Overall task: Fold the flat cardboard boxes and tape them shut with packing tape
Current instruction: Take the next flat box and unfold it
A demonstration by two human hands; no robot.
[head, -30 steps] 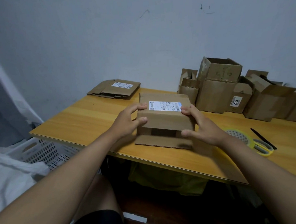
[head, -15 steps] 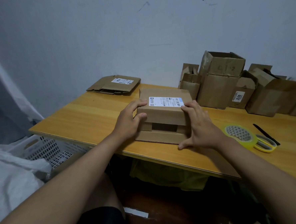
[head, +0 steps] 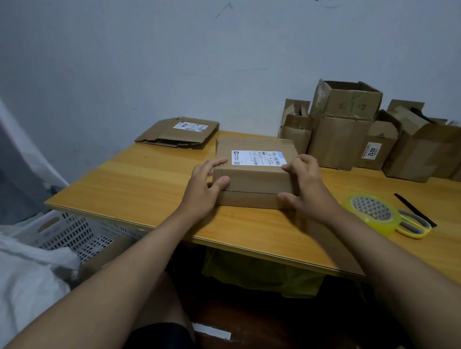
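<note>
Box [head: 253, 170] sits on the table [head: 149, 184] between the two hands, label [head: 258, 157] up, front flaps brought together along a seam on the near face.

Left hand [head: 204, 188] grips the box's left end: fingers curled over the top edge, thumb pressed on the front face just above the seam. Right hand [head: 305, 186] grips the right end the same way, fingers hooked on the top corner, thumb low on the front near the bottom edge.

Tape roll [head: 372, 210] lies to the right of the right hand, near but apart; scissors [head: 413, 225] touch it on its far side, a black pen [head: 415, 213] just beyond. Flattened box [head: 179, 133] well beyond the left hand. Group of folded boxes [head: 356, 137] beyond the right hand, against the wall.

Risks, as I judge them:
- No tape on the seam yet, as far as this dim view shows. Freeing the right hand for the roll may let the flaps spring open.
- Uneven pressing could skew the seam, so tape would bridge a gap.
- Box could slide toward the wall if pushed rather than squeezed.

Against half a second ago: the dark opening under the front flap is gone; flaps now meet. Right thumb has moved from the table up onto the box.
</note>
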